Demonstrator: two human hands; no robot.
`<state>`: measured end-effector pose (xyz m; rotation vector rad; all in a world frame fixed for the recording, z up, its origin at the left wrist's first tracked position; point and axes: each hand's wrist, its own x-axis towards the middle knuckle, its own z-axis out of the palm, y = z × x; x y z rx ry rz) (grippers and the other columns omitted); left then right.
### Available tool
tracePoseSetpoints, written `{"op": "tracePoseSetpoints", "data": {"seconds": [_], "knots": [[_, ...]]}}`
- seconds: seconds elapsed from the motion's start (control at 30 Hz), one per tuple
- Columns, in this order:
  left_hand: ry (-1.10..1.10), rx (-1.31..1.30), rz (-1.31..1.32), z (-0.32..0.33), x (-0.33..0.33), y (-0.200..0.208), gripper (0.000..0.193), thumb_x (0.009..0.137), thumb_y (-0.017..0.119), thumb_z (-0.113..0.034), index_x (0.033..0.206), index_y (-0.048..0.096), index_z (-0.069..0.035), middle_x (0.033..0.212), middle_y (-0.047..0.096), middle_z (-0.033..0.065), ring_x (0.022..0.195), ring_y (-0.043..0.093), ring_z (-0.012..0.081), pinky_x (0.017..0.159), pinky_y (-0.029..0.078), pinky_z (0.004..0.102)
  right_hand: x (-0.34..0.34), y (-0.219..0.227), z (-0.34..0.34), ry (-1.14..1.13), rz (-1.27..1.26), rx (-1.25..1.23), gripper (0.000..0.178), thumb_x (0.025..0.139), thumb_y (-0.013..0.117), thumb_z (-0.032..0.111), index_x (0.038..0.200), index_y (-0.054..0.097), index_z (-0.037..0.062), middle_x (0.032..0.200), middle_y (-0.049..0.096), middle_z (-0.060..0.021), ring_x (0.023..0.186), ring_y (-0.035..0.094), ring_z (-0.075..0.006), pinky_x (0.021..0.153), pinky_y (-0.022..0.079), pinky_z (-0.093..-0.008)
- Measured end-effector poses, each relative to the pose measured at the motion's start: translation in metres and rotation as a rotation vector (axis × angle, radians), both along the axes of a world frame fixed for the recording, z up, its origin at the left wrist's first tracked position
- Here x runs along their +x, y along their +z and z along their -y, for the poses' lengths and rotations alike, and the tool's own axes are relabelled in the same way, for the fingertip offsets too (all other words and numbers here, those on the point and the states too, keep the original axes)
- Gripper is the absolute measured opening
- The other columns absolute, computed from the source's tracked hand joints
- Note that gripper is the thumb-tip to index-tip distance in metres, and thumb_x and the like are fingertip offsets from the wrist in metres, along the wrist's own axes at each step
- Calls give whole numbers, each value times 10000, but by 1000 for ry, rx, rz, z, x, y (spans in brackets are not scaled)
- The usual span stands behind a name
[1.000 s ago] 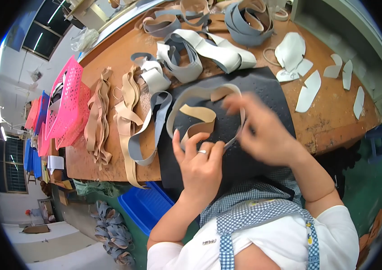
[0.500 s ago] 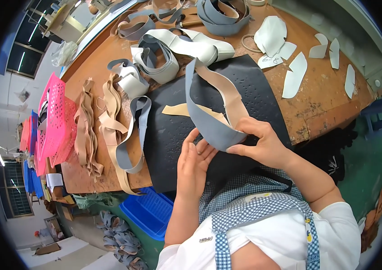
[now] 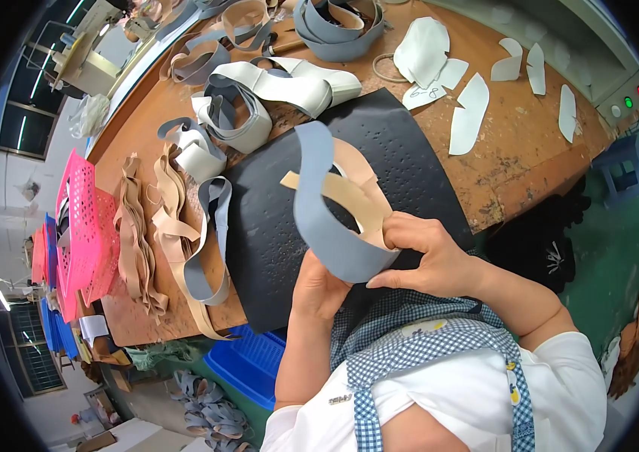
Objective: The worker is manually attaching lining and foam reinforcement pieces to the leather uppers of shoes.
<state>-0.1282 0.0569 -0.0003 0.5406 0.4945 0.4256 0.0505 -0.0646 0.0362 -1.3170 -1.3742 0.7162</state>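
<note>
A curved blue-grey leather-like piece (image 3: 342,252) with a pale pinkish back hangs over the black mat (image 3: 267,218), bent into a loop. My right hand (image 3: 432,256) pinches its right end between thumb and fingers. Against its lower left edge rests my left hand (image 3: 318,290), its fingers mostly hidden behind the piece. Inside the loop curves a narrow tan strip (image 3: 357,200), its tip poking out on the left and its lower end near my right fingers. Whether this strip is joined to the piece I cannot tell.
Grey and white rolled strips (image 3: 240,124) lie beyond the mat, with tan stacked strips (image 3: 132,241) to its left. White cut pieces (image 3: 470,113) lie far right. A pink basket (image 3: 82,233) stands at the left edge; a blue crate (image 3: 248,369) sits below the table.
My left hand has turned and slid behind the piece, hiding its fingers. The piece has tilted and shifted down, and the tan strip shows more fully within its loop.
</note>
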Motion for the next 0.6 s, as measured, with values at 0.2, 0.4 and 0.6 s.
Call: {"op": "tracePoseSetpoints", "data": {"seconds": [0.2,0.4,0.6], "knots": [[5,231,-50,1,4,9,458,836,750,1,1257,571,24,1131,663,82,981,680,173,801,580,317,-7,4,-1,-54,-138,-105,304,751,849,98,936,653,-43,881,645,-106,870,644,-229,749,514,-332],[-30,244,-8,-4,-14,-1,360,844,720,66,1188,613,58,1152,680,122,1034,685,216,853,591,343,-10,-1,-1,-51,19,-64,268,762,837,75,916,647,-34,891,657,-116,843,653,-207,742,518,-311],[41,100,-85,17,-8,10,283,896,685,33,1173,631,58,1119,687,108,1027,676,196,861,569,340,-15,-7,-4,-104,-62,-26,275,758,850,79,932,666,-30,888,654,-88,834,648,-165,755,516,-299]]}}
